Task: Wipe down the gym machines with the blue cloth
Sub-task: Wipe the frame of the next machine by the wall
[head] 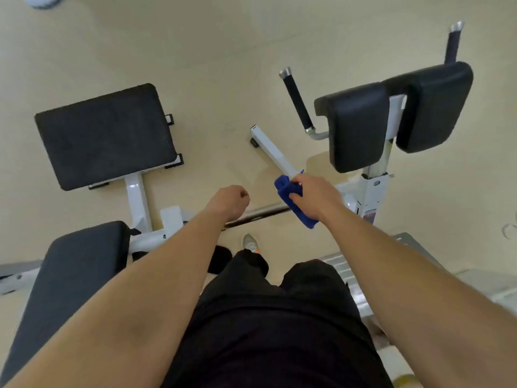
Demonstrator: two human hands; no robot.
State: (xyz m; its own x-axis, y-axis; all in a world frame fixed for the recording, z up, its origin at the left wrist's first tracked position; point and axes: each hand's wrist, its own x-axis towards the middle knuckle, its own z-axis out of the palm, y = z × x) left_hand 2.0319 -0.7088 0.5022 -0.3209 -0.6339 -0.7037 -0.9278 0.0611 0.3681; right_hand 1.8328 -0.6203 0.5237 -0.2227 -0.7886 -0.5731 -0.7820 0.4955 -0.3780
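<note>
Blue cloth (284,187) sits bunched in your right grip (314,196), by the white frame bar (275,152); your left grip (230,202) is clenched, holding nothing.

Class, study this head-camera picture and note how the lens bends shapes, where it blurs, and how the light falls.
Head view: the wide lens splays both forearms and leans the split pad outward; light is soft and even, shadows faint on the floor, a pale sheen beside the white bar; everything is slightly soft, though the blue cloth in the right hand reads clearly.
</note>
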